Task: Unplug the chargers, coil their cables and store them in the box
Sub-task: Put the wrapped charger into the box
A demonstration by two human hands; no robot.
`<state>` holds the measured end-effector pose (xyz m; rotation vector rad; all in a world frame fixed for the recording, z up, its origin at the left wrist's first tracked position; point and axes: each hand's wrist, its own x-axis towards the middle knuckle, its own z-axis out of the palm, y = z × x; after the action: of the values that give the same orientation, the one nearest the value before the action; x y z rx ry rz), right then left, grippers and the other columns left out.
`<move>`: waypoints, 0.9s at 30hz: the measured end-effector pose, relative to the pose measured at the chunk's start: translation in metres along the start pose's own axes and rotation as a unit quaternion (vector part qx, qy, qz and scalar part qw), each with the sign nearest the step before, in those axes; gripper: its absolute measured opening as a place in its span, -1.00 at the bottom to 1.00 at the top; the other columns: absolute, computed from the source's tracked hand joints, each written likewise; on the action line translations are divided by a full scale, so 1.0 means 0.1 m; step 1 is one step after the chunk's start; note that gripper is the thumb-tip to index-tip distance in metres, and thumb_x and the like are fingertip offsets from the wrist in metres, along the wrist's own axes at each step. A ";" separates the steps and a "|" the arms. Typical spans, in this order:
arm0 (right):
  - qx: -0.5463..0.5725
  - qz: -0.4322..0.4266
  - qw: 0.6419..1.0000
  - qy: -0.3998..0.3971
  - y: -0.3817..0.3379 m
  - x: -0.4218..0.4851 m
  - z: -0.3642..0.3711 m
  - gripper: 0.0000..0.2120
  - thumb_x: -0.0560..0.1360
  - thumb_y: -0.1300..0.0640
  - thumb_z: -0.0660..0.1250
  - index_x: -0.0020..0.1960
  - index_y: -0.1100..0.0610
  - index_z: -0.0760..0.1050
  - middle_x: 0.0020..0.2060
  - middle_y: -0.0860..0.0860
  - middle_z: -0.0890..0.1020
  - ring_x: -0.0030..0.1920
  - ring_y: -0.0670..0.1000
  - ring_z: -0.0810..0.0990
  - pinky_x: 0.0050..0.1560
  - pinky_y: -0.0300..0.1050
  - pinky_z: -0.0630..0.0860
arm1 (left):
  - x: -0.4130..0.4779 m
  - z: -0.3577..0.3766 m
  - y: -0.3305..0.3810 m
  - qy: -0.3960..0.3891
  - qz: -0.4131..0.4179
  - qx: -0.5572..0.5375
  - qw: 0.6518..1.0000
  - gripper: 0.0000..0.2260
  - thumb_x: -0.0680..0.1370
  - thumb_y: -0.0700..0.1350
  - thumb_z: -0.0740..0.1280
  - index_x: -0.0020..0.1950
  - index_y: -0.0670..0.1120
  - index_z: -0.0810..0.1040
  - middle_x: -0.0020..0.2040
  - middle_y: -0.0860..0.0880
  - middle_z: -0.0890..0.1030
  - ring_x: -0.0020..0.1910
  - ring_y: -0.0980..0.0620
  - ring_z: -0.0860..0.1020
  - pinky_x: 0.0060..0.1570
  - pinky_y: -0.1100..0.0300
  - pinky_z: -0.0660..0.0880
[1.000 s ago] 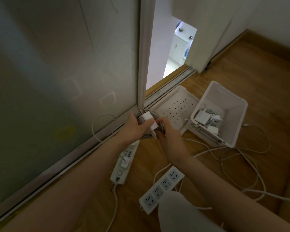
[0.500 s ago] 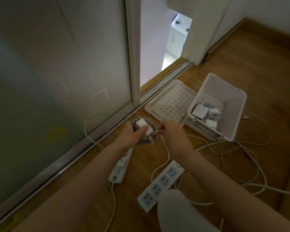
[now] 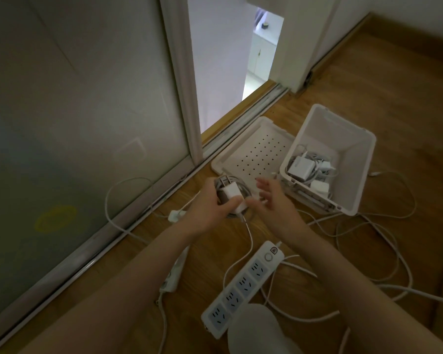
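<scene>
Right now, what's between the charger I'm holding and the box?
In the head view, the open right hand sits between the charger and the box; the perforated lid lies just beyond it.

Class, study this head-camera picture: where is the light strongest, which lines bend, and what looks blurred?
Head view: dim overall, brightest through the open doorway; head view: the tall white door frame bows from wide-angle distortion; head view: the open right hand is smeared by motion, while the left hand gripping the white cube charger with coiled grey cable looks sharper.
</scene>
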<state>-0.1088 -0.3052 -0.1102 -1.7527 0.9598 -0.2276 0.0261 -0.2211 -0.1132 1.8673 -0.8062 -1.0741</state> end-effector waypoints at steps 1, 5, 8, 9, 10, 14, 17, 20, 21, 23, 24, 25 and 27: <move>0.017 0.008 0.999 -0.044 0.03 0.01 -0.03 -0.44 0.52 0.05 0.27 0.45 0.01 0.14 0.23 -0.16 0.35 0.05 -0.25 0.40 -0.27 -0.50 0.44 | 0.03 0.02 0.02 -0.016 0.020 0.011 1.000 -0.56 0.51 -0.11 0.34 0.33 -0.10 0.26 0.17 -0.01 0.45 0.07 0.07 0.51 -0.13 0.27 0.59; 0.037 0.023 0.995 -0.085 0.15 0.09 -0.28 -0.24 0.43 0.04 0.39 0.50 0.00 0.05 0.31 -0.09 0.35 -0.01 -0.24 0.45 -0.27 -0.49 0.48 | 0.20 0.06 0.11 -0.097 0.056 0.027 0.993 -0.58 0.50 -0.11 0.36 0.32 -0.02 0.31 0.12 0.07 0.48 0.02 0.15 0.53 -0.11 0.29 0.59; 0.033 0.011 0.996 -0.078 0.23 0.17 -0.51 -0.40 0.39 0.06 0.44 0.34 -0.09 0.25 0.12 -0.17 0.48 0.04 -0.23 0.49 -0.23 -0.49 0.48 | 0.40 0.16 0.21 -0.156 0.077 0.058 0.983 -0.56 0.50 -0.08 0.36 0.33 -0.03 0.32 0.14 0.03 0.51 0.03 0.13 0.56 -0.09 0.27 0.59; 0.040 0.009 0.997 -0.069 0.27 0.19 -0.56 -0.47 0.39 0.07 0.43 0.28 -0.08 0.29 0.07 -0.20 0.49 0.02 -0.26 0.50 -0.22 -0.52 0.47 | 0.47 0.22 0.26 -0.166 0.085 0.073 0.980 -0.56 0.50 -0.08 0.36 0.33 -0.04 0.32 0.14 0.01 0.52 0.03 0.11 0.57 -0.09 0.26 0.59; 0.049 0.011 0.997 -0.052 0.31 0.21 -0.61 -0.51 0.40 0.09 0.43 0.25 -0.05 0.31 0.02 -0.22 0.49 -0.03 -0.29 0.51 -0.24 -0.53 0.46 | 0.54 0.28 0.30 -0.173 0.094 0.083 0.977 -0.57 0.50 -0.07 0.36 0.32 -0.04 0.32 0.13 0.00 0.52 0.02 0.11 0.57 -0.09 0.25 0.59; 0.083 0.024 0.996 0.010 0.47 0.28 -0.82 -0.53 0.40 0.04 0.41 0.25 0.05 0.36 -0.03 -0.19 0.55 -0.10 -0.17 0.62 -0.27 -0.39 0.54 | 0.78 0.58 0.46 -0.183 0.100 0.099 0.973 -0.59 0.53 -0.06 0.31 0.33 -0.06 0.26 0.14 -0.01 0.49 0.04 0.07 0.56 -0.06 0.21 0.59; 0.115 0.028 0.992 0.048 0.57 0.35 -1.03 -0.63 0.42 0.10 0.39 0.19 0.02 0.39 -0.11 -0.17 0.61 -0.16 -0.21 0.66 -0.29 -0.38 0.54 | 0.97 0.81 0.53 -0.162 0.096 0.091 0.978 -0.55 0.55 -0.02 0.28 0.36 -0.09 0.22 0.15 -0.02 0.46 0.08 0.03 0.53 0.04 0.13 0.55; 0.127 0.032 0.989 0.062 0.64 0.48 -1.23 -0.65 0.44 0.15 0.37 0.19 0.05 0.41 -0.06 -0.09 0.63 -0.17 -0.18 0.67 -0.29 -0.36 0.55 | 1.12 0.99 0.60 -0.154 0.081 0.016 0.985 -0.57 0.58 -0.07 0.24 0.40 -0.10 0.19 0.13 0.01 0.42 0.00 0.17 0.49 -0.12 0.37 0.53; 0.123 0.034 0.989 0.071 0.67 0.52 -1.28 -0.65 0.44 0.16 0.38 0.20 0.06 0.42 -0.05 -0.05 0.64 -0.18 -0.17 0.67 -0.30 -0.36 0.55 | 1.15 1.04 0.62 -0.150 0.074 -0.017 0.986 -0.58 0.59 -0.09 0.22 0.41 -0.10 0.18 0.13 0.03 0.41 -0.03 0.21 0.47 -0.18 0.45 0.50; 0.121 0.043 0.986 0.109 0.75 0.62 -1.38 -0.65 0.44 0.17 0.39 0.20 0.11 0.43 -0.05 0.01 0.65 -0.22 -0.15 0.67 -0.35 -0.36 0.53 | 1.17 1.12 0.60 -0.119 0.088 -0.015 0.989 -0.61 0.61 -0.09 0.17 0.42 -0.09 0.20 0.13 0.06 0.41 -0.01 0.22 0.44 -0.16 0.54 0.44; 0.121 0.048 0.982 0.134 0.79 0.66 -1.43 -0.65 0.44 0.17 0.40 0.20 0.14 0.44 -0.05 0.03 0.65 -0.23 -0.13 0.66 -0.36 -0.35 0.54 | 1.18 1.14 0.55 -0.084 0.115 0.057 0.988 -0.63 0.62 -0.06 0.15 0.42 -0.08 0.24 0.18 0.04 0.42 0.07 0.17 0.43 -0.04 0.49 0.43; 0.116 0.055 0.979 0.156 0.85 0.71 -1.48 -0.65 0.43 0.17 0.41 0.18 0.15 0.44 -0.06 0.05 0.65 -0.23 -0.11 0.65 -0.37 -0.33 0.56 | 1.21 1.14 0.48 -0.044 0.146 0.173 0.973 -0.65 0.62 -0.04 0.14 0.40 -0.07 0.29 0.24 0.00 0.42 0.17 0.07 0.40 0.12 0.33 0.41; 0.098 0.072 0.976 0.180 0.97 0.80 -1.53 -0.68 0.43 0.17 0.42 0.13 0.16 0.43 -0.05 0.09 0.64 -0.21 -0.09 0.62 -0.32 -0.29 0.57 | 1.22 1.11 0.32 -0.001 0.198 0.392 0.898 -0.71 0.60 -0.05 0.16 0.30 -0.06 0.39 0.30 -0.04 0.40 0.27 -0.04 0.33 0.26 0.09 0.28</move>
<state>-0.1915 -0.4793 -0.1550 -1.4795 1.2735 -0.5424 -0.0239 -0.3732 -0.1639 2.1775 -1.7178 -0.5057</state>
